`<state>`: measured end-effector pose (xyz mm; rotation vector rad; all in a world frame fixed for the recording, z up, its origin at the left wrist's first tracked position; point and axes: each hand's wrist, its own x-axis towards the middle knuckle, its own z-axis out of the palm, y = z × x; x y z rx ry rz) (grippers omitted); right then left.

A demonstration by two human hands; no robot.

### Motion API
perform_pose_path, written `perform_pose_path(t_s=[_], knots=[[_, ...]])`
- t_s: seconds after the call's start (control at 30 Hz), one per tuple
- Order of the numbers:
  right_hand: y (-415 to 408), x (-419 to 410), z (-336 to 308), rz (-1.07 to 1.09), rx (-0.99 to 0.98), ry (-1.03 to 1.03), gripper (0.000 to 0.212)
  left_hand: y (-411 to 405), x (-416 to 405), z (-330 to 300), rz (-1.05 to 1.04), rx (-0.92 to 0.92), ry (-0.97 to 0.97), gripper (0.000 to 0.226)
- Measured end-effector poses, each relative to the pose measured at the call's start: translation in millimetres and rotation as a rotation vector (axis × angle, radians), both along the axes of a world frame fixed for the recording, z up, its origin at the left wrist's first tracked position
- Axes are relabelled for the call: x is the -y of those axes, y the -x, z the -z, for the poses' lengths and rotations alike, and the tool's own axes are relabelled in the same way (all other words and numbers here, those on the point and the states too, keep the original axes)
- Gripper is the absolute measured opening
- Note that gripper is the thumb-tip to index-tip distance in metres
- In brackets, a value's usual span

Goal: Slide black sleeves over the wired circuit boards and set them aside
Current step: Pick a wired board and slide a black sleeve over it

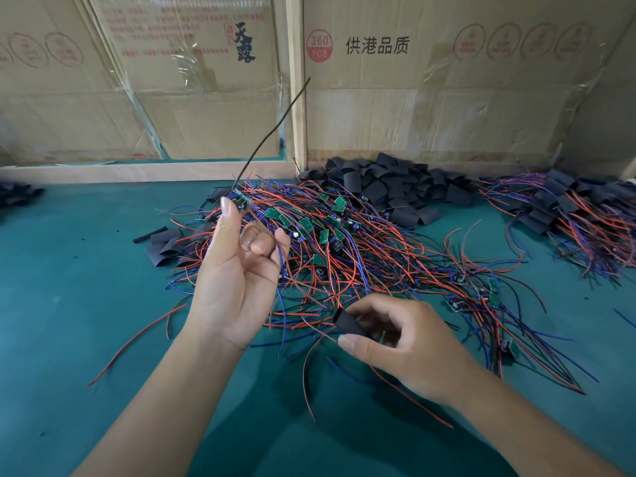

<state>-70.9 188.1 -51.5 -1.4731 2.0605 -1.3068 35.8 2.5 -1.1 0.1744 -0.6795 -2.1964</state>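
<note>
Teal surface (69, 304), cardboard boxes (447, 98) along far edge. Left hand (237, 270) pinches a wired circuit board (241, 200) above tangle of loose boards (344, 242) at centre; right hand (409, 342), fingers curled, pinches a black sleeve (351, 323). Sleeve pile (389, 187) by far edge; sleeved units (568, 211) near far right corner.

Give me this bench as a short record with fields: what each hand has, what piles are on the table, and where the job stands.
left hand: left hand raised, pinching a circuit board with its wires trailing
right hand: right hand holding one black sleeve low over the table
unsleeved pile: wired boards tangled at centre
sleeve pile: loose sleeves against the cardboard boxes
finished pile: sleeved boards at far right
surface: green mat
stage: sleeve not yet on the held board
</note>
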Motion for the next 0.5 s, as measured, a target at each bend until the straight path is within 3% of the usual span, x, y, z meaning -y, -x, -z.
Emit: perform_pose_path(t_s=[0.13,0.37,0.5], knots=[[-3,-1,-7,0.035,-0.127,0.059,0.020,1,-1,2,0.016,0.001,0.033,0.026],[-19,0,-7,0.158,-0.410,0.130,0.023,3,-5,5,0.014,0.026,0.055,0.031],[-18,-1,-5,0.185,-0.417,0.122,0.022,1,-3,6,-0.028,0.092,0.135,0.028]])
